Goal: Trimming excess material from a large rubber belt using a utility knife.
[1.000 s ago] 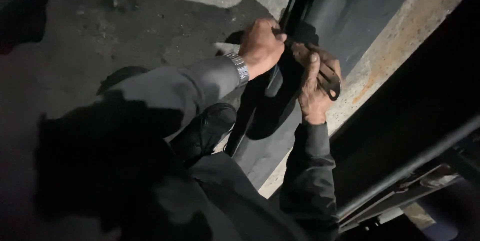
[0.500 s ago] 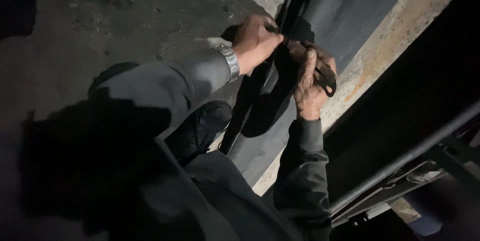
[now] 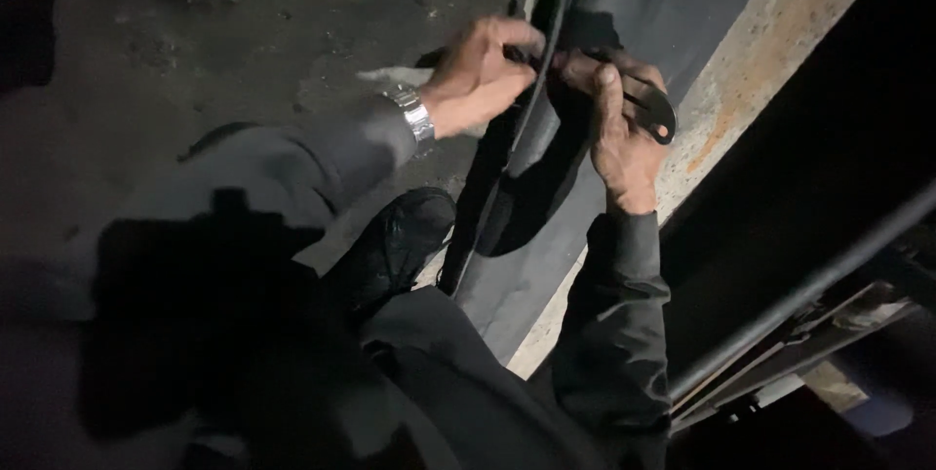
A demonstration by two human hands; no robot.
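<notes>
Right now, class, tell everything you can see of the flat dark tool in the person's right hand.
The tool is a thin, flat, dark piece, metal by its look, with a rounded end that has a small hole through it. It lies slantwise across the right hand, whose fingers press it against a dark sheet. Its other end is hidden near the left hand.

I have only one view, from the camera on the person's head. It looks steeply down along the body, so the dark sleeves come in from the bottom and the two hands meet in the upper middle. The view is close to them. It is tilted, so the black belt (image 3: pixel 624 236) crosses it diagonally, and the concrete floor (image 3: pixel 195 60) fills the left.
</notes>
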